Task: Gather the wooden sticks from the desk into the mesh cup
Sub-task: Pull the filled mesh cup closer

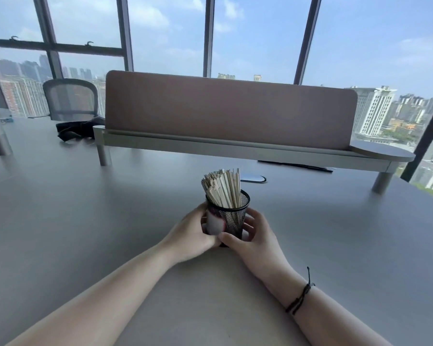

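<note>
A black mesh cup (229, 217) stands upright on the grey tabletop (85, 221), just in front of the person, packed with wooden sticks (223, 187) that lean to the left and rise well above its rim. The left hand (193, 233) wraps the cup's left side, fingers curled round it over a white label (214, 224). The right hand (256, 236) grips the right side, its thumb lying across the base at the front. A dark cord bracelet (301, 294) circles the right wrist. Behind the cup a raised shelf (235, 146) carries a pinkish divider panel (230, 108), with a mesh office chair (71, 99) and tall windows beyond.
</note>
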Demonstrator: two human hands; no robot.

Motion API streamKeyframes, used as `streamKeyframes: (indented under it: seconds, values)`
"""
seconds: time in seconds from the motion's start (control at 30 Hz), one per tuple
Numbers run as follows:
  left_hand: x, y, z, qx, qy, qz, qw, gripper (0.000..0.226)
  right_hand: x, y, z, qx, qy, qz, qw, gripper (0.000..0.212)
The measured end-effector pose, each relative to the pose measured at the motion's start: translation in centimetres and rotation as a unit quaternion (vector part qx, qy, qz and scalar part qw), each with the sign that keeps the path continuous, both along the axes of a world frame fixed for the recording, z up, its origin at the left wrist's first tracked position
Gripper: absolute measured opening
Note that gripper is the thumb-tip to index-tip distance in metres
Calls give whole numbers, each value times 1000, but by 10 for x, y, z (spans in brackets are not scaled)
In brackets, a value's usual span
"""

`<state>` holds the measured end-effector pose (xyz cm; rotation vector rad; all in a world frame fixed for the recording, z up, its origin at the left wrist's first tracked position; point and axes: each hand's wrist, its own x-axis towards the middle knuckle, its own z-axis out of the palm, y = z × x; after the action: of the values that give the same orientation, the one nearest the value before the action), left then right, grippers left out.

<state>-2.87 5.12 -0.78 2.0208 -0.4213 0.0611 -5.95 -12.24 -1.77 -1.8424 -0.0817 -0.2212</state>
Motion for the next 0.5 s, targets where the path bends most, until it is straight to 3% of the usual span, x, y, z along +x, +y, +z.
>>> streamKeyframes:
  seconds: [0.13,0.37,0.5]
  values:
    - [-1,4,-2,25,-31,17,999,67,5,-8,2,12,22,82,996,70]
    - [0,-9,-6,31,-22,193,981,85,9,-1,-3,-106,11,31,994,99]
    - [11,-22,-9,65,-29,209,975,81,23,7,-1,-120,3,13,993,77]
